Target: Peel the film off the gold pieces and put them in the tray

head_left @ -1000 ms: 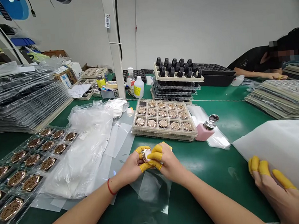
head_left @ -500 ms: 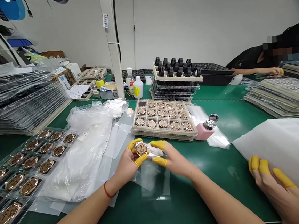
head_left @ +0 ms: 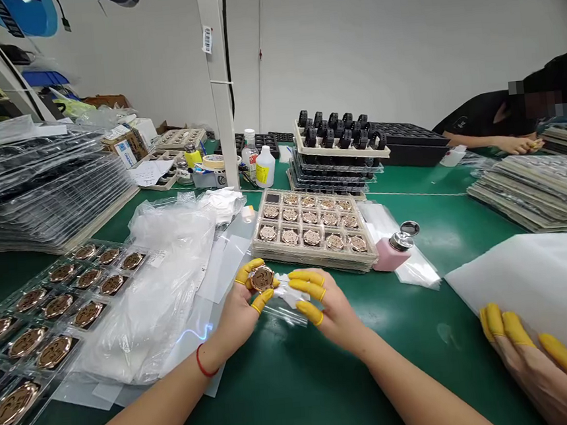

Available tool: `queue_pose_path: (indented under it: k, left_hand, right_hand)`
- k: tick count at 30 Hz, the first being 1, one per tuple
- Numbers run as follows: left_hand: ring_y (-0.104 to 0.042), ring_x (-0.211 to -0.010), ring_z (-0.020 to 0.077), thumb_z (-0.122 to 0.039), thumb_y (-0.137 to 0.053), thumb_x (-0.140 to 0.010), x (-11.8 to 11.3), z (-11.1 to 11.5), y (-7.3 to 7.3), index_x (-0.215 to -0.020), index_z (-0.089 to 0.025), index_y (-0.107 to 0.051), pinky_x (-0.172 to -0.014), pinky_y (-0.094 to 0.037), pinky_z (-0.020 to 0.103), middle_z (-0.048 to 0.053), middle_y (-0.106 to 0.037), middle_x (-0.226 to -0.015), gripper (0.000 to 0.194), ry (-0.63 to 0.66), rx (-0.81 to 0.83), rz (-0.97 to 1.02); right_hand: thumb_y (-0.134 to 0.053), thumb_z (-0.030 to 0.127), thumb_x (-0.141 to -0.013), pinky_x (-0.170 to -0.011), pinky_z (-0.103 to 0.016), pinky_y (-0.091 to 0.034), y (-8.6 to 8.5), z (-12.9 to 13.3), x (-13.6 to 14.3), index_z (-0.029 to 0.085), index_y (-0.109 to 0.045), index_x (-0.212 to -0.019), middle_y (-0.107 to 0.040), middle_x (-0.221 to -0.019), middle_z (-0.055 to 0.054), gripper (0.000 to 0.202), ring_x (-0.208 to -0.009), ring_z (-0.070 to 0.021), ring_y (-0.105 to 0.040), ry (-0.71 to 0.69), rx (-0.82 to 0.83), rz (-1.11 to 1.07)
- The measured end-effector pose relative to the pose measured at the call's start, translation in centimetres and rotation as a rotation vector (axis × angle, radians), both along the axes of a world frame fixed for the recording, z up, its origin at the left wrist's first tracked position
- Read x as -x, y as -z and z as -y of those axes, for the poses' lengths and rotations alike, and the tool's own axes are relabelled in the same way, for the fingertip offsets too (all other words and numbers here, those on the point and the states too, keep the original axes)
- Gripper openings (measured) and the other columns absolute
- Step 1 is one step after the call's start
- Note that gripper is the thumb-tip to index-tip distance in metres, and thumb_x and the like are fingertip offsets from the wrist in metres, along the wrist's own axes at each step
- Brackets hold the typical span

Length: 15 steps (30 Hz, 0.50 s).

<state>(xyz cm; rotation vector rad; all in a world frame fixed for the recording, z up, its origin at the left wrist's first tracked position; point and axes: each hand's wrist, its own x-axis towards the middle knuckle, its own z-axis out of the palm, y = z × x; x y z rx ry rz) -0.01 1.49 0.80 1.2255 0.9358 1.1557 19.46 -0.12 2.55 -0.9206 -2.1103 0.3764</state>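
My left hand (head_left: 244, 302), in yellow finger cots, pinches a round rose-gold watch case (head_left: 262, 278) by its rim, with the marked brown back facing me. My right hand (head_left: 324, 301), also in yellow finger cots, is close beside it, its fingers and thumb around a crumpled white wipe (head_left: 290, 293). Just below the wipe is a piece of clear plastic film (head_left: 285, 313); whether a finger grips it I cannot tell. Beyond both hands stands a stack of beige trays (head_left: 312, 256), its top one filled with similar watch cases.
A clear tray of watch cases (head_left: 56, 305) and plastic bags (head_left: 144, 317) lie left. A pink pump bottle (head_left: 390, 253) stands behind my right hand. At the right, another person's hand (head_left: 534, 356) touches a white foam sheet (head_left: 533, 290). A co-worker's arm (head_left: 486, 142) is farther back.
The watch case has shifted slightly left and up, its face turning a little. The clear film that hung down below my hands has risen. The other person's hand has dropped slightly.
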Motion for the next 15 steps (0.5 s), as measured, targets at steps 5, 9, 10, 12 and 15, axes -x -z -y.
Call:
queue_pose_path:
  k: [5, 9, 10, 12, 15]
  left_hand:
    - [-0.062, -0.104, 0.0196, -0.027, -0.061, -0.08, 0.6, 1.0, 1.0, -0.12, -0.023, -0.046, -0.098, -0.045, 0.036, 0.006, -0.064, -0.113, 0.043, 0.051, -0.241, -0.178]
    - [-0.061, -0.104, 0.0184, -0.024, -0.063, -0.078, 0.8, 1.0, 0.7, -0.121, -0.025, -0.046, -0.098, -0.046, 0.034, 0.004, -0.062, -0.116, 0.046, 0.029, -0.273, -0.19]
    - [-0.063, -0.102, 0.0178, -0.024, -0.064, -0.078, 0.7, 0.9, 0.4, -0.122, -0.025, -0.044, -0.096, -0.047, 0.033, 0.004, -0.063, -0.114, 0.049, 0.047, -0.238, -0.154]
    - [-0.064, -0.098, 0.0173, -0.024, -0.065, -0.077, 0.5, 0.6, 0.0, -0.122, -0.025, -0.043, -0.095, -0.049, 0.033, 0.003, -0.064, -0.11, 0.051, 0.079, -0.155, -0.074]
    - [-0.065, -0.098, 0.0179, -0.024, -0.067, -0.075, 0.3, 0.3, -0.5, -0.12, -0.024, -0.045, -0.094, -0.05, 0.033, 0.003, -0.065, -0.108, 0.051, 0.099, -0.062, -0.007]
  right_hand:
    - [-0.06, 0.038, -0.082, -0.092, -0.04, -0.042, -0.2, -0.5, -0.5, 0.023, -0.056, -0.118, -0.058, -0.118, -0.008, 0.039, -0.109, -0.0247, -0.052, 0.003, 0.612, -0.17]
    - [-0.059, 0.043, -0.082, -0.078, -0.032, -0.045, -0.4, 0.1, 0.3, 0.017, -0.067, -0.095, -0.068, -0.087, -0.005, 0.03, -0.083, -0.0195, -0.06, -0.223, 1.046, -0.327]
    - [-0.06, 0.044, -0.081, -0.077, -0.032, -0.044, -0.4, 0.3, 0.5, 0.016, -0.068, -0.089, -0.068, -0.081, -0.005, 0.03, -0.078, -0.0183, -0.059, -0.254, 1.107, -0.349]
    - [-0.059, 0.046, -0.081, -0.077, -0.032, -0.043, -0.5, 0.4, 0.7, 0.014, -0.068, -0.083, -0.067, -0.073, -0.005, 0.033, -0.073, -0.017, -0.059, -0.305, 1.192, -0.354]
    - [-0.056, 0.046, -0.083, -0.079, -0.033, -0.043, -0.4, 0.2, 0.5, 0.015, -0.067, -0.088, -0.067, -0.078, -0.005, 0.033, -0.077, -0.0172, -0.059, -0.292, 1.165, -0.323]
